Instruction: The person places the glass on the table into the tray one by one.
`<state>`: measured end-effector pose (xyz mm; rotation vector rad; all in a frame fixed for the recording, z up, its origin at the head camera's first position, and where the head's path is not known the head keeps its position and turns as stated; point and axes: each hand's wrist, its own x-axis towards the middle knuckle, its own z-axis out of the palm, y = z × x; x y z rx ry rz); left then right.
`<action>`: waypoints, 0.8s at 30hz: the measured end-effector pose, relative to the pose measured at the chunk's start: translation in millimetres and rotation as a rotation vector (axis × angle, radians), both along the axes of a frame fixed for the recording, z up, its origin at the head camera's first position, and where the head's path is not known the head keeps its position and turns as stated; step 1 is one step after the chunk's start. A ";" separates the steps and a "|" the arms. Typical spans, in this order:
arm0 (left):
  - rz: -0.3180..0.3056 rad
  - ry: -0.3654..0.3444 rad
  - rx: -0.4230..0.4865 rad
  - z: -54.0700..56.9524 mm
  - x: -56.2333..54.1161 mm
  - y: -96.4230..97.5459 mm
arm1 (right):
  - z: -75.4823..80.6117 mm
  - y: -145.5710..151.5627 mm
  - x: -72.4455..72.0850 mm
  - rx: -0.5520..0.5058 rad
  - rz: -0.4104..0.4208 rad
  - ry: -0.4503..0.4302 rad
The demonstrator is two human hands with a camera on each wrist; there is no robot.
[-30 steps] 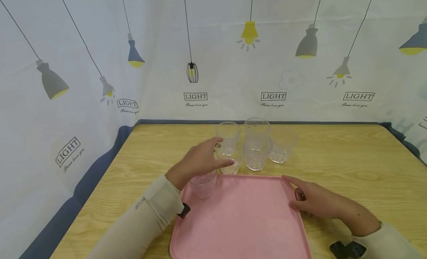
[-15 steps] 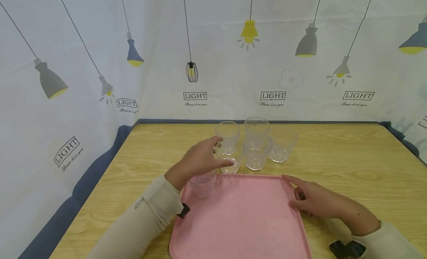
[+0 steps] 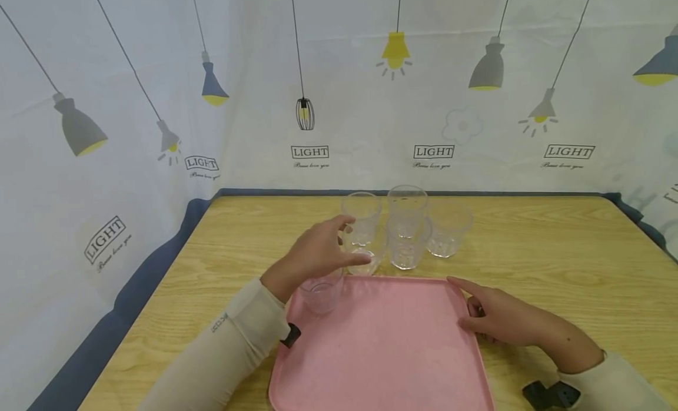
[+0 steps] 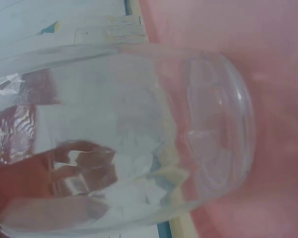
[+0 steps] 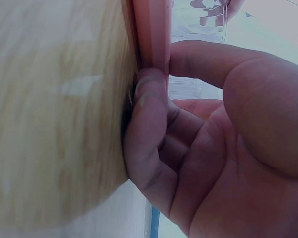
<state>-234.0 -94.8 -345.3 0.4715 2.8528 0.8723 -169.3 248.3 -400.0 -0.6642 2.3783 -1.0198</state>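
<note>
A pink tray (image 3: 392,340) lies on the table. My right hand (image 3: 505,317) pinches its right rim near the far corner; in the right wrist view the thumb (image 5: 198,59) is on the rim and curled fingers (image 5: 149,129) reach its underside. Just behind the tray's far edge, my left hand (image 3: 318,249) has thumb and fingers curled round a clear drinking glass (image 3: 365,261). Another clear glass (image 3: 322,296) stands on the tray's far left corner, below my left wrist. It fills much of the left wrist view, with part of the left hand seen through it.
Several more clear glasses stand close together behind the tray: one at the back left (image 3: 362,205), one at the back middle (image 3: 408,199), one in front of it (image 3: 406,255) and one at the right (image 3: 444,243). A lamp-printed curtain (image 3: 360,75) hangs behind the wooden table (image 3: 556,252).
The glass in my left hand has shifted very slightly to the left within the grip. Both hands and the tray have stayed almost still.
</note>
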 end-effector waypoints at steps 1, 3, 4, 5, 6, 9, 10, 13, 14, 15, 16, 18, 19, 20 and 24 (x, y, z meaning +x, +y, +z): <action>-0.001 0.002 0.002 0.0 0.0 -0.3 | 0.0 -0.1 0.1 -0.001 0.000 0.000; -0.004 0.007 0.005 0.1 -0.1 -0.9 | -0.2 -0.1 0.2 0.000 -0.001 0.001; -0.005 0.009 0.009 0.3 -0.2 -1.4 | -0.4 -0.1 0.3 0.002 -0.003 0.001; -0.004 0.015 0.012 0.5 -0.2 -1.8 | -0.6 0.0 0.3 0.004 -0.005 0.000; -0.004 0.019 0.019 0.9 -0.2 -2.3 | -0.8 0.1 0.3 0.005 -0.006 -0.002; 0.001 0.029 0.050 2.0 -0.6 -3.9 | -1.1 0.4 0.4 0.011 -0.011 -0.006; 0.003 0.030 0.062 2.5 -0.5 -4.4 | -1.2 0.5 0.4 0.011 -0.011 -0.007; 0.004 0.030 0.095 3.9 -0.6 -5.6 | -1.2 0.6 0.2 0.011 -0.010 -0.005; 0.003 0.028 0.106 4.5 -0.5 -6.0 | -1.2 0.6 0.2 0.011 -0.008 -0.004; 0.003 0.025 0.113 5.0 -0.2 -6.4 | -1.2 0.7 0.1 0.011 -0.007 -0.003; 0.004 0.025 0.118 5.6 0.1 -6.7 | -1.2 0.7 0.1 0.011 -0.006 -0.004; 0.008 0.022 0.127 6.6 1.2 -7.5 | -1.0 0.6 -0.1 0.014 -0.007 -0.006; 0.010 0.023 0.126 7.3 1.8 -7.8 | -0.9 0.5 -0.1 0.015 -0.007 -0.007; 0.011 0.024 0.129 7.9 2.4 -8.0 | -0.8 0.4 -0.2 0.017 -0.008 -0.010; 0.007 0.019 0.142 10.5 4.5 -8.6 | -0.7 0.4 -0.5 0.020 -0.013 -0.021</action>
